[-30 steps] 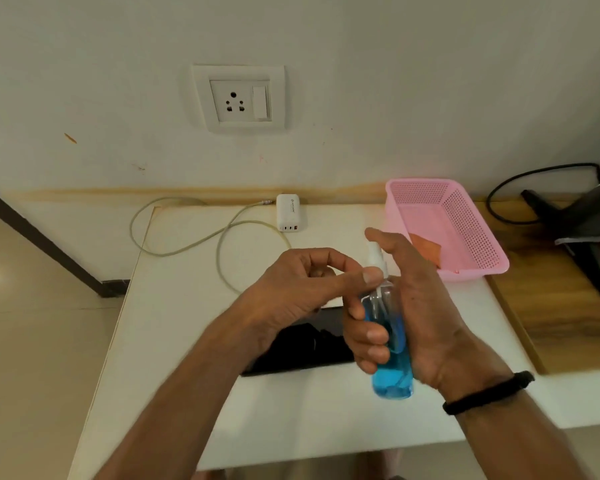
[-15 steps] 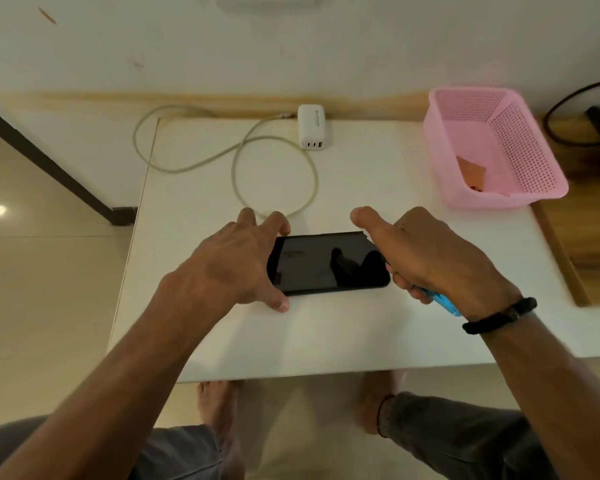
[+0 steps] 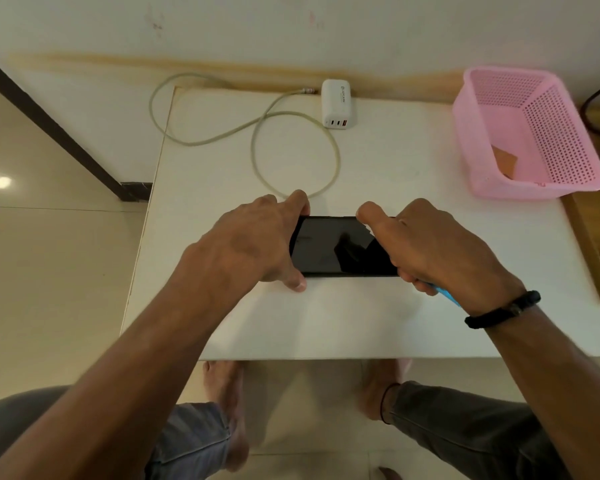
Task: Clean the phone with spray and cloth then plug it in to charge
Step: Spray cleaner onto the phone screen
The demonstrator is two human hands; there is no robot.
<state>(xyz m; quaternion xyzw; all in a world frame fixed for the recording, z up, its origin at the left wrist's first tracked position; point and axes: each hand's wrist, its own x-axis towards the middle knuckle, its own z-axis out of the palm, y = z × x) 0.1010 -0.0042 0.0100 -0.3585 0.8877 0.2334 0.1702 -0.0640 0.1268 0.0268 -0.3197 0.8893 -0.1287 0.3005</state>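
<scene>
Your one phone (image 3: pixel 340 245) lies flat, screen up, on the white table (image 3: pixel 378 168). Your left hand (image 3: pixel 253 242) pinches its left end. Your right hand (image 3: pixel 437 252) is closed around a blue spray bottle (image 3: pixel 445 295), mostly hidden, over the phone's right end. Behind the phone sits one white charger (image 3: pixel 336 103), its logo too small to read, with one looped cable (image 3: pixel 291 147). One pink basket (image 3: pixel 565 133) stands to the phone's far right.

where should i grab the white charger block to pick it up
Take the charger by its two long side faces, coming down from above with thumb on one side and fingers on the other. It lies flat near the table's back edge, with both sides free. Avoid the near end with the ports and the back left, where the cable plug lies.
</scene>
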